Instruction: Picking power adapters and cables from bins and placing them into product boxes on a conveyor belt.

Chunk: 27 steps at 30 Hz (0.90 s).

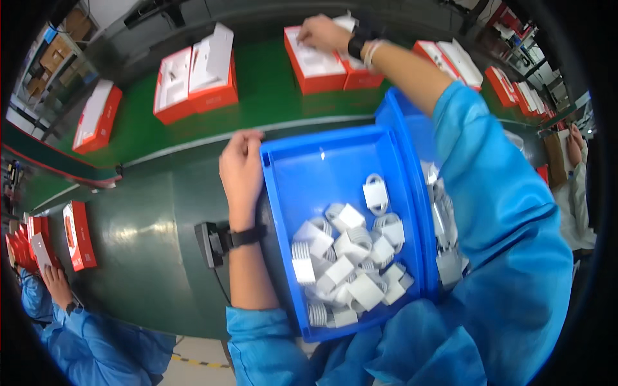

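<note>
Green conveyor belt (pixel 270 96) seen running across the upper frame, bent by the lens; all places below are given from the blue bin. Blue bin (pixel 322 168) is set against the near edge of the belt, tilted, its far half bare plastic, its near half filled with a loose heap of white coiled cables (pixel 347 257), each wrapped in a white paper band. A second blue bin (pixel 412 125) is noted directly to the right, partly hidden under the right sleeve, more white bundles showing in it. Beyond the bin, on the belt, an open orange box with a white insert (pixel 317 61) is found; further orange boxes (pixel 196 77) lie up and left of the bin, others up and right along the belt. Right hand (pixel 322 32) is stretched far past the bin onto the open box, fingers curled down and pressed on the white insert; whether anything is pinched beneath cannot be told. Left hand (pixel 239 168) is rested at the bin's far left corner, fingers folded together in a loose fist, thumb side touching the rim; nothing seen held. A black wrist strap with a small black device (pixel 212 243) is worn left of the bin. Another person's blue sleeve (pixel 77 334) is seen far down-left of the bin.
</note>
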Each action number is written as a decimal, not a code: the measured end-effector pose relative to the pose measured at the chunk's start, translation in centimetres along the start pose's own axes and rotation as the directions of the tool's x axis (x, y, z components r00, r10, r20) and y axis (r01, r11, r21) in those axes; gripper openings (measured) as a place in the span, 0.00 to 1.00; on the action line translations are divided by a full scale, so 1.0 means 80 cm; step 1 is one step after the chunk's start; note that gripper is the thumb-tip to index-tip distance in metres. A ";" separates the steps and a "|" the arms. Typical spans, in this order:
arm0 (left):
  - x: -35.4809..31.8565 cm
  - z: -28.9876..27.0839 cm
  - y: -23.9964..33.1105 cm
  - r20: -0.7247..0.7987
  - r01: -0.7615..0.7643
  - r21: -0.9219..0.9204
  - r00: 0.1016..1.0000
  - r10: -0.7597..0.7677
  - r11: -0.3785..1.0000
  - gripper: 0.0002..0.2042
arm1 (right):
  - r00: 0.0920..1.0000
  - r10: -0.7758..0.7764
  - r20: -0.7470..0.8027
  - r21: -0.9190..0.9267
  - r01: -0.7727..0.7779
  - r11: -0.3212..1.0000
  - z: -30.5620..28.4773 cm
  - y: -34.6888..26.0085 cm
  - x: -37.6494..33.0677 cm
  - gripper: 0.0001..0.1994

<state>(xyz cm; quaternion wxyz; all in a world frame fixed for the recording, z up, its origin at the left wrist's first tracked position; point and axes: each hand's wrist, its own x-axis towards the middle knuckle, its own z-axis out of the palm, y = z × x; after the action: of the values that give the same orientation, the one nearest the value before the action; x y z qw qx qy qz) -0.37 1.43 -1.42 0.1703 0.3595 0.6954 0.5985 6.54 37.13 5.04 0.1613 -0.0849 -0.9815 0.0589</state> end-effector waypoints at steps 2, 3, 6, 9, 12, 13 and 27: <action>0.011 0.015 0.003 0.012 -0.096 -0.005 0.995 0.096 0.995 0.09 | 0.988 0.106 0.112 -0.228 -0.079 0.971 -0.037 0.003 0.011 0.11; 0.009 0.005 -0.008 -0.031 -0.126 0.021 0.991 0.127 0.992 0.09 | 0.988 -0.145 -0.044 0.161 0.150 0.976 -0.027 -0.048 0.042 0.12; -0.005 -0.018 -0.011 0.041 0.089 -0.031 0.995 -0.088 0.996 0.09 | 0.939 -0.211 0.270 0.435 0.076 0.897 -0.106 -0.206 -0.023 0.12; -0.001 -0.019 -0.012 0.049 0.090 -0.039 0.995 -0.088 0.995 0.09 | 0.740 -0.307 0.598 0.169 0.258 0.951 -0.128 -0.281 -0.116 0.13; 0.001 -0.007 0.000 0.073 0.072 -0.041 0.995 -0.069 0.997 0.10 | 0.607 -0.051 0.793 -0.008 0.093 0.996 -0.138 -0.315 -0.196 0.16; 0.001 -0.005 0.000 0.077 0.063 -0.046 0.995 -0.059 0.997 0.10 | 0.596 -0.011 0.803 -0.011 0.033 0.999 -0.136 -0.316 -0.212 0.16; -0.002 -0.009 -0.011 0.019 0.064 -0.078 0.998 -0.063 0.995 0.10 | 0.798 -0.077 0.598 0.048 0.060 0.997 -0.135 -0.311 -0.247 0.08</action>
<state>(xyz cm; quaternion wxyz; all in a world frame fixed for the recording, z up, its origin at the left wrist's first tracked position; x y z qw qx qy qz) -0.99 0.80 -2.10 0.2090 0.3351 0.6809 0.6167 24.86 10.08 12.72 -0.1539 -0.0243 -0.9837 0.0901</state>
